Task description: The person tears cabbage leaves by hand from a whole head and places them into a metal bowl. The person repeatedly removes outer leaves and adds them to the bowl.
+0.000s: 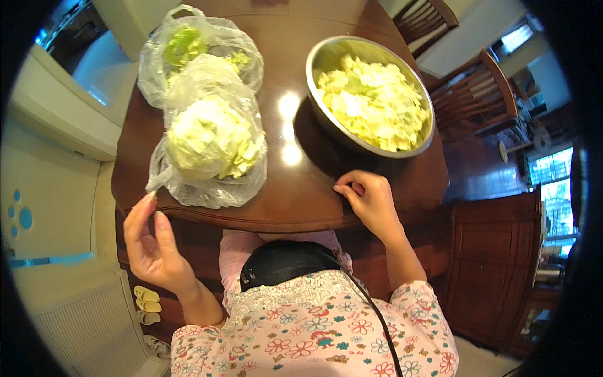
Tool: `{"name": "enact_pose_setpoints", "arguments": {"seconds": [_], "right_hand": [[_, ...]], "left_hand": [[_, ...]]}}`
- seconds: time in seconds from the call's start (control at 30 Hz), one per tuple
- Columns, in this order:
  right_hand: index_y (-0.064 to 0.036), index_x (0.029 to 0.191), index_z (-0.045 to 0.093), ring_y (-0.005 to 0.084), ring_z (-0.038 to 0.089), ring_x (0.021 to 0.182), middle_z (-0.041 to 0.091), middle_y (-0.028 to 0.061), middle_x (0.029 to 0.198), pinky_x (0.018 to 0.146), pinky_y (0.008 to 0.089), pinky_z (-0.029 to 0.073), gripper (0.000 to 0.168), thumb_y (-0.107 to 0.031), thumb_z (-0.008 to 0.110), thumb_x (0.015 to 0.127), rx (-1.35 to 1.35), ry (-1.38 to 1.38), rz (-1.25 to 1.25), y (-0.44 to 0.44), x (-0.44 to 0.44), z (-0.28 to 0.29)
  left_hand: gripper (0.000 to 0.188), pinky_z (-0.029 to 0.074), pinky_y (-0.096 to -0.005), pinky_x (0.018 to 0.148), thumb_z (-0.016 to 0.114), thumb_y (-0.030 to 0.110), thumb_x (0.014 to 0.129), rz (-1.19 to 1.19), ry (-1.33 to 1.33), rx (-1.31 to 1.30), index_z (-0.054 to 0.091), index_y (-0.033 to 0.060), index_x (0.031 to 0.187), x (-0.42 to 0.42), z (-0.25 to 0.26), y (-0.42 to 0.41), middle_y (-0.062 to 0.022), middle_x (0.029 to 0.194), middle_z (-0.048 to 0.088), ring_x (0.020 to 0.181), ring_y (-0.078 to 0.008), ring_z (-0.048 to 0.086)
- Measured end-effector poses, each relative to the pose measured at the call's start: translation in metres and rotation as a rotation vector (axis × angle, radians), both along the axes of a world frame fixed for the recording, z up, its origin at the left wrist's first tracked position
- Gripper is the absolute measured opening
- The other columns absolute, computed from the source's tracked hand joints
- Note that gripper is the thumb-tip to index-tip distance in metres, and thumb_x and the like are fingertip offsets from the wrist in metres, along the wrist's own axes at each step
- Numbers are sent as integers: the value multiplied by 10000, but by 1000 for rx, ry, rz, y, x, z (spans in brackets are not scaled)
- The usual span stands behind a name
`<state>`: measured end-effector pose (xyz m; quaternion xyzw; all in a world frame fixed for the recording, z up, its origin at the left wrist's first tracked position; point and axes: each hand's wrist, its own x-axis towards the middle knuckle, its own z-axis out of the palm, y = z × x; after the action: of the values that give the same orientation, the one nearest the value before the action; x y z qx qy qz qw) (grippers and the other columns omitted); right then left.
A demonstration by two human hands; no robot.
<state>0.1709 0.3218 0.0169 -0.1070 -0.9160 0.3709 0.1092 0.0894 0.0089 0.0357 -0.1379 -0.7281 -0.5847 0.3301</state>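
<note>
My left hand (pixel 158 249) is raised off the near left edge of the table, palm up, thumb and fingers apart. Its fingertips are close to a loose corner of a clear plastic bag (pixel 226 195); whether they touch is hard to tell. On that bag sits a pale green head of cabbage or lettuce (pixel 209 136), partly wrapped. My right hand (pixel 372 200) is over the table's front edge, thumb and forefinger pinched together with nothing visible between them. Beyond it stands a steel bowl (pixel 325 110) full of torn pale leaves (pixel 372 101).
Behind the head, another clear plastic bag (pixel 150 77) holds green leaves (pixel 183 47). All this stands on a glossy brown wooden table (pixel 275 188). Wooden chairs (pixel 476 96) are along its right side. A black cable (pixel 384 325) runs down my front.
</note>
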Motion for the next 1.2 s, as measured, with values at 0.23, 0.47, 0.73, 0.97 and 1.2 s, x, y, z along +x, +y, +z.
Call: {"name": "enact_pose_setpoints", "arguments": {"seconds": [0.23, 0.47, 0.73, 0.97, 1.2], "right_hand": [[-23, 880, 695, 208, 530, 546, 613, 129, 716, 531, 337, 433, 89, -45, 768, 832, 31, -4, 65, -9, -9, 31], [-24, 770, 694, 234, 521, 557, 620, 104, 647, 541, 342, 422, 147, -118, 808, 773, 380, 546, 386, -36, -172, 120], [-162, 890, 802, 340, 702, 938, 739, 133, 918, 780, 420, 569, 214, -77, 711, 716, 643, -27, 296, -58, -345, 88], [-78, 1005, 771, 309, 681, 829, 706, 116, 893, 718, 422, 527, 268, -293, 768, 845, 608, 200, 503, -82, -217, 144], [-57, 951, 607, 341, 620, 928, 645, 122, 925, 751, 438, 521, 288, -140, 811, 765, 462, 345, 572, -75, -119, 100]], "left_hand": [[206, 489, -347, 967, 617, -75, 903, 8, -22, 41, 680, -52, 1097, 5, 1, -5, -154, 1116, 703, 1038, -230, 646], [257, 501, -349, 985, 596, -105, 906, -48, 46, -11, 655, -64, 1152, 7, 8, -9, -168, 1167, 673, 1074, -224, 637], [250, 493, -336, 976, 598, -94, 909, -12, 75, -54, 665, -60, 1148, 6, 11, -11, -157, 1157, 681, 1069, -212, 637], [302, 488, -320, 985, 630, -64, 904, 27, -85, -68, 664, -30, 1202, -24, 5, -14, -115, 1206, 674, 1112, -198, 635], [530, 476, -405, 1031, 819, 106, 760, -119, 31, -320, 670, 70, 1267, -60, 9, 19, -139, 1300, 636, 1165, -328, 630]]}}
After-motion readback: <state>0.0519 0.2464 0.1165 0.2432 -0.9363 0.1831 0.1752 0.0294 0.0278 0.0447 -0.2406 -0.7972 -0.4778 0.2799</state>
